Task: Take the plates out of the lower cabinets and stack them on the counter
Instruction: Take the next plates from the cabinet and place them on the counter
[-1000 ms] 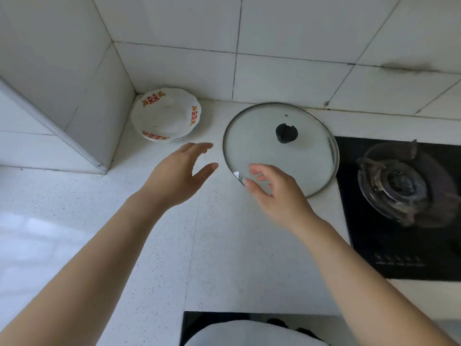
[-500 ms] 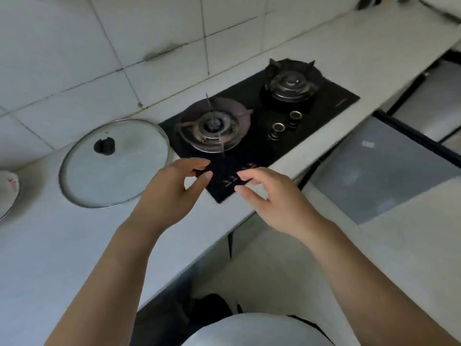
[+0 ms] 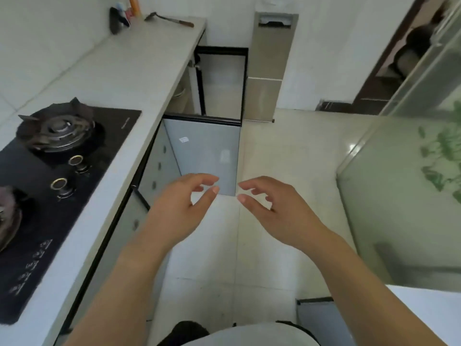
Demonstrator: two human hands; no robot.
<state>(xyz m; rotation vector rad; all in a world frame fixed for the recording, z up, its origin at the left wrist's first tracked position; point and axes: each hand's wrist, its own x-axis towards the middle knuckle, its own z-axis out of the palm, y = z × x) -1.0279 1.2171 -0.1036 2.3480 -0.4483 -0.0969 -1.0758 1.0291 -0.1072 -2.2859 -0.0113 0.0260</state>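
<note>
No plate shows in the head view now. My left hand [image 3: 183,208] and my right hand [image 3: 272,208] hover side by side over the floor in front of the lower cabinets, fingers loosely curled, holding nothing. An open grey cabinet door [image 3: 204,156] swings out from under the white counter [image 3: 139,71], just beyond my fingertips. A second open door [image 3: 222,81] with a black frame stands farther back. The inside of the far cabinet is dim, with pale rounded shapes I cannot identify.
A black gas hob [image 3: 57,171] with two burners is set in the counter at left. A spatula [image 3: 169,19] and small items lie at the counter's far end. A frosted glass door [image 3: 404,191] stands at right. Tiled floor [image 3: 287,151] lies between.
My view has swung right, from the glass lid and the patterned plate on the counter, past the hob, to the open lower cabinets. Both hands left the counter and now hang over the floor.
</note>
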